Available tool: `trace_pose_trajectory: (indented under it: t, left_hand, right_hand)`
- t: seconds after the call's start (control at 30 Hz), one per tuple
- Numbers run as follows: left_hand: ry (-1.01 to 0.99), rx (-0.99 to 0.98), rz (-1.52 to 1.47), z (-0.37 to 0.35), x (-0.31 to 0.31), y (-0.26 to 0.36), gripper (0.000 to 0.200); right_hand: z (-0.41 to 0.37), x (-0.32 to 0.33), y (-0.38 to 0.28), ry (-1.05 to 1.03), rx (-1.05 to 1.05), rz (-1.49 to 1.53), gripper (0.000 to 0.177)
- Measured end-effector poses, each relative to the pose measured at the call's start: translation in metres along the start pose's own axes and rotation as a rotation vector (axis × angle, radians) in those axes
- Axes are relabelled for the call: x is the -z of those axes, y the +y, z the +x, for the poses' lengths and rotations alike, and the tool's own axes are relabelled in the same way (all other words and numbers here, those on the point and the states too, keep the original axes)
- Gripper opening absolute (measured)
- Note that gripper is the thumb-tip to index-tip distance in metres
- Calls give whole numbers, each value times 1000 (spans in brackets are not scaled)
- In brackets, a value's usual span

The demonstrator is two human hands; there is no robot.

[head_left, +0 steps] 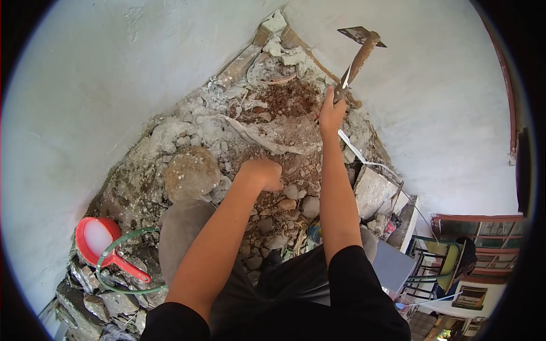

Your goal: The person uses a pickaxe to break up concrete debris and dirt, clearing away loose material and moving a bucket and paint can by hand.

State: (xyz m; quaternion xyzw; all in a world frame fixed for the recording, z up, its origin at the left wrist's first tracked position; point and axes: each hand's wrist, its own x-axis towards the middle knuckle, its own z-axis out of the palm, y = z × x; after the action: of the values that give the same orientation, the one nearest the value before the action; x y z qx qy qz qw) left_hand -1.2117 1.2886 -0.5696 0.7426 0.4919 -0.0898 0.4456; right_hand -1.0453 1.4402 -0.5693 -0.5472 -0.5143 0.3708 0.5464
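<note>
My right hand is wrapped round the wooden handle of a hoe-like tool, held up at the right with its flat metal blade at the top, in front of the white wall. Low over the rubble, my left hand has its fingers curled inward; whatever they may hold is hidden. Dark loose soil lies in the corner beyond my hands. A pale strip curves across the dirt between the soil and my left hand. Beside my left forearm is a large round stone.
A red dipper with pale contents and a green hose loop are at the lower left, on broken stones. Walls meet at the top. A concrete slab, a grey board and a chair stand at the right.
</note>
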Motion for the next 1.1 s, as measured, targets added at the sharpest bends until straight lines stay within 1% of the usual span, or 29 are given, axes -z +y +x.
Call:
trace_pose_trajectory:
  t: [0.03,0.07,0.1,0.17,0.2,0.27,0.3,0.37,0.4,0.47,0.57,0.6,0.67,0.7,0.73,0.8,0.87,0.9,0.97,1.0,1.07,1.1]
  left_hand:
    - [1,9,-1,0,0,-1,42]
    - [2,4,4,0,0,-1,42]
    - [1,1,8,0,-1,-2,41]
    - [10,31,2,-4,-1,-2,38]
    - [18,48,0,-6,-1,-3,38]
    - [15,42,-8,-9,0,-5,37]
    - [21,26,-19,-10,0,-6,40]
    - [29,43,-21,-12,-1,-6,40]
    - [42,52,-16,-12,0,-5,39]
    - [29,53,-3,-13,2,-6,40]
    - [13,59,0,-11,-1,-7,40]
    - [9,63,-4,-11,-2,-7,40]
    - [15,68,2,-12,-4,-6,41]
    - [21,70,1,-13,-5,-5,41]
    - [23,71,6,-15,-4,-2,41]
    - [27,53,-4,-19,-1,4,41]
    - [50,43,-9,-16,-5,4,41]
    - [71,37,-18,-15,-5,5,41]
    - [74,26,-1,-15,-4,8,41]
    - [70,20,9,-15,-4,9,41]
    - [59,19,7,-11,-3,13,40]
    - [45,20,7,-9,-3,15,40]
  right_hand:
    - [3,-1,7,-27,-20,-37,29]
    - [5,2,20,-62,-82,-146,37]
    - [6,6,38,-74,-85,-139,37]
    - [1,14,75,-215,-424,-508,39]
    - [-7,13,85,-221,-431,-503,39]
    - [-20,11,103,-379,-501,-640,45]
    - [-22,5,104,-384,-506,-636,45]
    - [-23,-4,103,-288,-616,-486,47]
    - [-21,-3,106,-280,-618,-481,47]
    - [-14,-5,111,-365,-552,-613,48]
    - [-10,-2,118,-426,-548,-654,49]
    - [-12,-3,117,-427,-546,-648,49]
    - [-21,-4,114,-381,-469,-679,50]
    - [-23,0,137,-380,-469,-673,50]
    - [-22,6,180,-335,-381,-734,49]
    - [-31,12,201,-285,-289,-794,48]
    - [-64,18,197,-164,77,-1009,47]
    - [-78,19,177,-159,82,-1007,47]
    - [-98,18,112,-289,-501,-579,47]
    - [-96,18,104,-289,-500,-580,47]
    - [-88,24,94,-261,-467,-372,45]
    - [-78,24,88,-249,-416,-360,45]
